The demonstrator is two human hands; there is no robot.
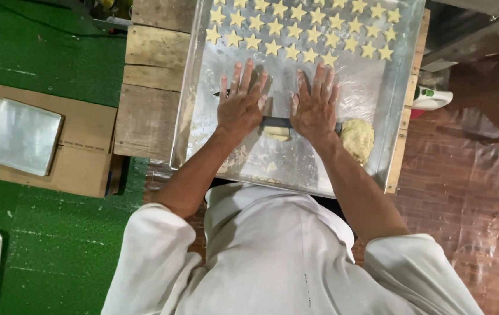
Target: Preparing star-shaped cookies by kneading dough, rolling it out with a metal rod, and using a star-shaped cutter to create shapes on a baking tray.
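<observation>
Nearest us, at centre frame, our left hand [239, 105] and right hand [316, 107] lie flat, fingers spread, pressing on a dark rolling pin [277, 122] that sits across a small piece of dough [277, 133] on the metal tray [377, 111]. A lump of unrolled dough [358, 139] waits just right of the right wrist (still uncut, we judge). Farther up, rows of cut star cookies [296, 29] already fill the tray's top part; the lower part remains unfilled.
</observation>
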